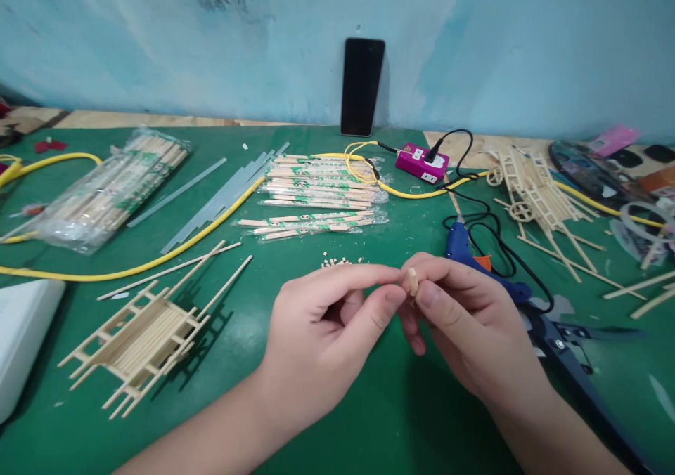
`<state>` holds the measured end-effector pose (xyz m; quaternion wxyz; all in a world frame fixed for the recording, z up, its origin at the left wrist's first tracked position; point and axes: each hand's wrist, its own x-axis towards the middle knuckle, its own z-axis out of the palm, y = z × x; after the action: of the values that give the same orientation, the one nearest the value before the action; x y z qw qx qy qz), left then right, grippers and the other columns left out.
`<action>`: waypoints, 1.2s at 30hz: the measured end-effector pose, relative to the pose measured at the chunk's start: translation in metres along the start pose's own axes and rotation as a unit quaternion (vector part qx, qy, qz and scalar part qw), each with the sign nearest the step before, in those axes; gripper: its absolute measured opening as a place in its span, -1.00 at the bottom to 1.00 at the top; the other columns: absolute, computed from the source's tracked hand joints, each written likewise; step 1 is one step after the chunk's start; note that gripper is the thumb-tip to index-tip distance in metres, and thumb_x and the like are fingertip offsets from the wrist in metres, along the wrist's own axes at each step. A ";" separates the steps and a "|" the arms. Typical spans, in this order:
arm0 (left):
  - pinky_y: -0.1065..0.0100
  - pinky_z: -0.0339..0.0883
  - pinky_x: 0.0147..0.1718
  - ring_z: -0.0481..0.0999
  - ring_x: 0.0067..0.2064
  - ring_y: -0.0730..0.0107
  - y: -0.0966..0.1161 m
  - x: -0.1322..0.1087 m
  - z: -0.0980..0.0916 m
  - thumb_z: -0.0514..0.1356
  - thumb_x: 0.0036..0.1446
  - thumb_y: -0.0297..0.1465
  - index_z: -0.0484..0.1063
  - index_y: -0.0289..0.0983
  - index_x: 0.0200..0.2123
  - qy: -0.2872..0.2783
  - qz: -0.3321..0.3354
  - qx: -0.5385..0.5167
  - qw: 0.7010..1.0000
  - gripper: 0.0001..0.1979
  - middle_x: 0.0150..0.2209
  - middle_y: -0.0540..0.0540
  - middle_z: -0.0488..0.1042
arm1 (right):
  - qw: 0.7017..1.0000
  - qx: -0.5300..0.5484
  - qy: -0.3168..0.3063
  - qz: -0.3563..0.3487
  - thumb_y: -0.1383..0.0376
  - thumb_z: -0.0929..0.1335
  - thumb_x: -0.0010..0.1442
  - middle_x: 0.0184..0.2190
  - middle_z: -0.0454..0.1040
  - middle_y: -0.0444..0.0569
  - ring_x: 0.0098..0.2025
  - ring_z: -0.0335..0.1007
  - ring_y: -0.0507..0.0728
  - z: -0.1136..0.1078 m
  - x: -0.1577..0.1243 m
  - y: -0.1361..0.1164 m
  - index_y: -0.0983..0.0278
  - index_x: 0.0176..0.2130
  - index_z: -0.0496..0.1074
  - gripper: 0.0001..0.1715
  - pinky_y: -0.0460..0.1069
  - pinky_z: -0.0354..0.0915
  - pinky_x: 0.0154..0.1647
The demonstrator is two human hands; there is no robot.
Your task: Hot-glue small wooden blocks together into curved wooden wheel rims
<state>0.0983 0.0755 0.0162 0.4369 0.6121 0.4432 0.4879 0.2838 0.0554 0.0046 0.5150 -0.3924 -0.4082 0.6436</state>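
We pinch a small wooden block (412,282) in the right hand's (469,320) thumb and fingers, long axis near upright, curled left hand (321,327) just beside it.

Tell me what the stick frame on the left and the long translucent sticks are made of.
The stick frame looks like bare pale bamboo or wood, unpainted, with matte cut ends. The long translucent sticks look like hot-melt glue: smooth, faintly glossy, grey-clear.

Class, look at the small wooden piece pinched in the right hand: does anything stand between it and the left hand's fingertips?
Nothing visible does. The small wooden piece is pinched in the right hand, and the left hand is directly beside it, with no object in between.
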 end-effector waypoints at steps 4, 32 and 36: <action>0.43 0.33 -0.47 0.31 -0.54 0.51 0.001 0.001 -0.001 0.43 0.34 -0.43 0.77 -0.23 -0.26 -0.010 -0.011 -0.009 1.000 -0.91 -0.60 0.10 0.35 | 1.000 -0.005 -0.005 0.003 0.17 0.50 0.50 -0.41 0.49 -0.12 -0.44 0.41 0.04 0.000 -0.001 0.001 0.11 -0.16 0.70 -0.85 -0.09 0.38 -0.51; 0.36 0.18 -0.48 0.33 -0.51 0.46 -0.008 -0.002 0.005 0.27 0.24 -0.54 0.49 -0.23 -0.35 -0.189 0.093 0.184 0.960 -0.87 -0.53 0.09 0.38 | 0.985 0.038 0.152 -0.068 0.23 0.59 0.37 -0.39 0.48 -0.13 -0.47 0.43 -0.02 -0.013 0.016 -0.011 0.17 -0.25 0.73 -0.89 -0.20 0.41 -0.62; 0.13 0.36 -0.15 0.47 -0.32 0.24 -0.010 0.003 0.001 0.19 0.42 -0.44 0.35 -0.19 -0.45 -0.155 0.111 0.246 0.950 -0.68 -0.49 -0.01 0.45 | 0.989 0.035 0.133 -0.060 0.19 0.56 0.42 -0.39 0.49 -0.12 -0.47 0.44 -0.02 -0.011 0.014 -0.008 0.19 -0.24 0.72 -0.83 -0.20 0.41 -0.60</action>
<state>0.0988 0.0802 0.0065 0.2791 0.8140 0.4054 0.3084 0.2948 0.0714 0.0064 0.6156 -0.4309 -0.3364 0.5677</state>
